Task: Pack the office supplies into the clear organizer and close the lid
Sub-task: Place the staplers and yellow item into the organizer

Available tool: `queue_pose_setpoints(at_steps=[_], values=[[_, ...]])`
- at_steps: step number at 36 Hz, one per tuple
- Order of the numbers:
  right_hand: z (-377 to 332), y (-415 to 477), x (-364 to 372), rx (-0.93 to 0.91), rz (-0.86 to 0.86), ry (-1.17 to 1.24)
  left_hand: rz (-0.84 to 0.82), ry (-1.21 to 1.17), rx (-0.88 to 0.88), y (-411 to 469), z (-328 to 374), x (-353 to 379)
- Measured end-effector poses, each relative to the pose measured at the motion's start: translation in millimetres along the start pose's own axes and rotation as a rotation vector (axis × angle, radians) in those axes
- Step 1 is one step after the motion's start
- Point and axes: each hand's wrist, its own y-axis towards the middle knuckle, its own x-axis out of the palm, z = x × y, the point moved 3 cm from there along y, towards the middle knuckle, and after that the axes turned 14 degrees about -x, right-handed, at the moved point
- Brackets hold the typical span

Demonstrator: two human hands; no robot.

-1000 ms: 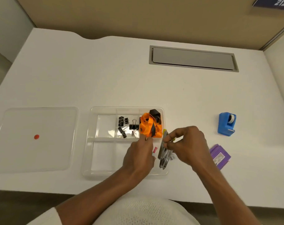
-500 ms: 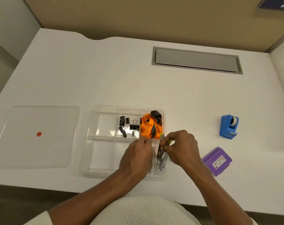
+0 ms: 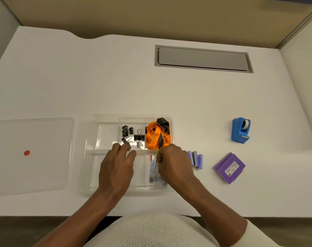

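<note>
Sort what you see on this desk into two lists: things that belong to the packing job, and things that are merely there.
Part of the job: organizer, lid, binder clips, orange lanyard, pens under the right hand, staple strips, purple box, tape dispenser.

Merely there: grey desk hatch, partition.

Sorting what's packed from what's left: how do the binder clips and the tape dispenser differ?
The binder clips are black, small and several, lying inside the organizer. The tape dispenser is blue, single and bulkier, standing on the desk to the organizer's right, still unpacked. Neither is touched by a hand.
</note>
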Motion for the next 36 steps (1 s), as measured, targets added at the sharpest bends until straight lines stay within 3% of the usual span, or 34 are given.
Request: queue_pose_setpoints(at_steps=[13, 28, 36], values=[[-14, -15, 24, -0.219, 0.028, -0.083, -0.017, 0.054, 0.023, 9, -2, 2], [7, -16, 24, -0.126, 0.08, 0.009, -0.088, 0.06, 0.014, 13, 0, -3], [-7, -18, 45, -0.071, 0.067, -0.157, -0.057, 0.055, 0.011, 14, 2, -3]])
